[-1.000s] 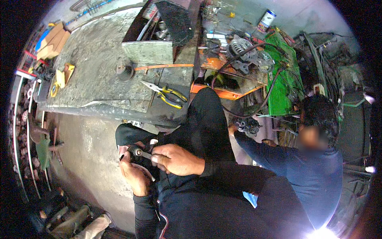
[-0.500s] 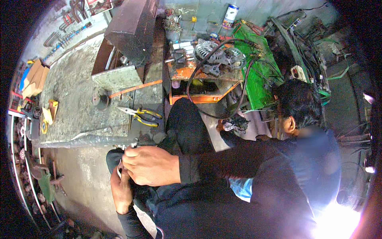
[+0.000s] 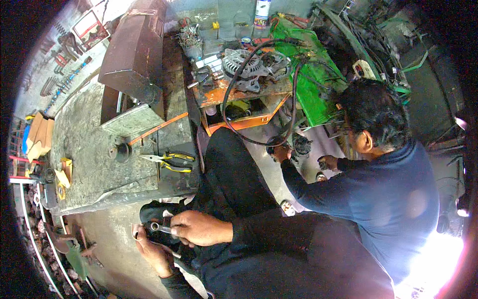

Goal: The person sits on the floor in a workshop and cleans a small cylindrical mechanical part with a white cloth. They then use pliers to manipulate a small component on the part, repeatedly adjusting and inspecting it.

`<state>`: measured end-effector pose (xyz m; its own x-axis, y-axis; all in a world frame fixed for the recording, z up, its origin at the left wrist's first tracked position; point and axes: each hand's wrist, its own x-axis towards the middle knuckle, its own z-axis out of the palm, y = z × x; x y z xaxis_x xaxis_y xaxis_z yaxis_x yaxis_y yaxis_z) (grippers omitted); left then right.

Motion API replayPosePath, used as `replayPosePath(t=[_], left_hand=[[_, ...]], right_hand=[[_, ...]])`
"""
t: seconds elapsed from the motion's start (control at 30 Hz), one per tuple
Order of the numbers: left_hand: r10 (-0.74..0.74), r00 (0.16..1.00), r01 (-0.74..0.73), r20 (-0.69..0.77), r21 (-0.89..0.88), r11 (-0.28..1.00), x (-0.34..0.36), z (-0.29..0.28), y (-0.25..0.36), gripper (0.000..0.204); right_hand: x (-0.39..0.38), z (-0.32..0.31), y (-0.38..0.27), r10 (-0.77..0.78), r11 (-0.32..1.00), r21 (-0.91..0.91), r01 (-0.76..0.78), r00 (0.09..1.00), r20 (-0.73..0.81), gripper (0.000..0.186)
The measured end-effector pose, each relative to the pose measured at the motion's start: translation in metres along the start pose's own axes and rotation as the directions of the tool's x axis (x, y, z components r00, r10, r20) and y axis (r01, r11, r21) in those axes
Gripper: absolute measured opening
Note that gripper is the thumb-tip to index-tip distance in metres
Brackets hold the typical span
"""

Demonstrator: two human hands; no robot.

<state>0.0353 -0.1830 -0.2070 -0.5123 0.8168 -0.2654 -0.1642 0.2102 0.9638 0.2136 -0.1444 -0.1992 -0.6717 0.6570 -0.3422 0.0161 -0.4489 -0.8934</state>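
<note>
Gripping a wrench (image 3: 166,229) in the right hand (image 3: 203,228), lower left of the frame, with long axis nearly level and ring end leftward, near the half-curled left hand (image 3: 155,254). Cannot tell the left hand's hold.

Bench (image 3: 94,174): grey-topped, worn, stained. Wall (image 3: 225,9): blue-grey, behind the bench, toward its right. Cabinet (image 3: 244,122): orange, scuffed, open-fronted, right of the bench. Rack (image 3: 30,231): white-railed, left of the bench's near corner. Floor (image 3: 107,236): grey-brown, before the bench. Light (image 3: 438,261): white glare, well right of the bench.
</note>
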Motion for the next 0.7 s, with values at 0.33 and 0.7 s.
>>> replayPosePath(t=[0.33, 0.7], left_hand=[[0.086, 0.964, -0.065, -0.250, 0.092, 0.994, -0.015, 0.022, -0.007, 0.035], [-0.366, 0.853, -0.085, 0.373, 0.789, 0.608, 0.024, -0.036, -0.039, 0.033]], right_hand=[[-0.001, 0.022, 0.025, 0.115, 0.831, 0.531, -0.164, 0.985, 0.125, 0.023], [0.027, -0.009, -0.001, -0.586, -0.208, -0.760, 0.616, 0.544, 0.601, 0.021]])
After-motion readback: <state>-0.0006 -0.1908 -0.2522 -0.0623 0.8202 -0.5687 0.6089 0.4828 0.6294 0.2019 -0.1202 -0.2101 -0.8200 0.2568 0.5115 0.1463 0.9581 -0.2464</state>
